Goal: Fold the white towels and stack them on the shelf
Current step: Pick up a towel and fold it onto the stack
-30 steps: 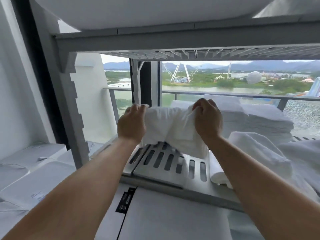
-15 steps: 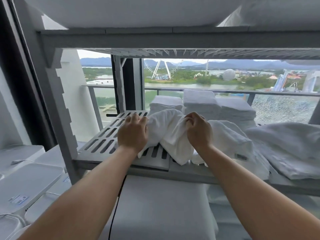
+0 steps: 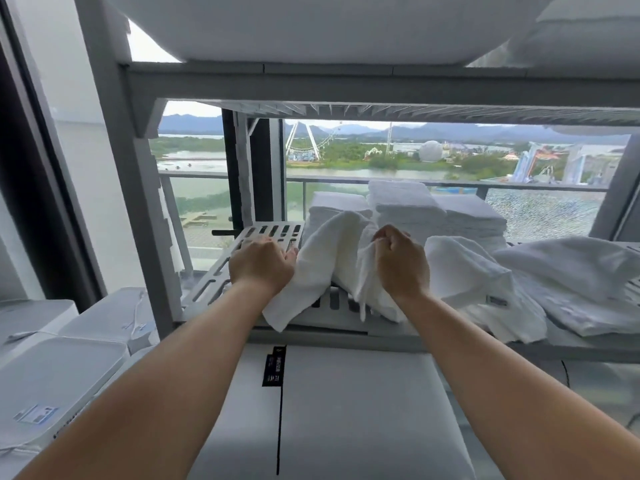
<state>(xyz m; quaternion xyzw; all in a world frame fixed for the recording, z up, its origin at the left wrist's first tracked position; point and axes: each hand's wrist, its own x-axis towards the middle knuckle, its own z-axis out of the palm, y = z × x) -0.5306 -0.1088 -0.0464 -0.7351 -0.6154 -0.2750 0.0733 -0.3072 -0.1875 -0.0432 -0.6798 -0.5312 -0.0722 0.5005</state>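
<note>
Draping onto the slatted shelf [image 3: 270, 232] after being lowered, a white towel [image 3: 322, 258] is drawn wider, its left edge gripped by the left hand [image 3: 261, 265], a bunched corner pinched by the right hand [image 3: 401, 261]; folding is judged only just begun

towel [image 3: 322, 261] on the shelf [image 3: 268, 231] front, between left hand [image 3: 260, 264] and right hand [image 3: 401, 264], towel stacks [image 3: 408, 207] at the shelf's back, other towels [image 3: 571, 271] on its right end, boxes [image 3: 62, 368] left of and below it
</note>
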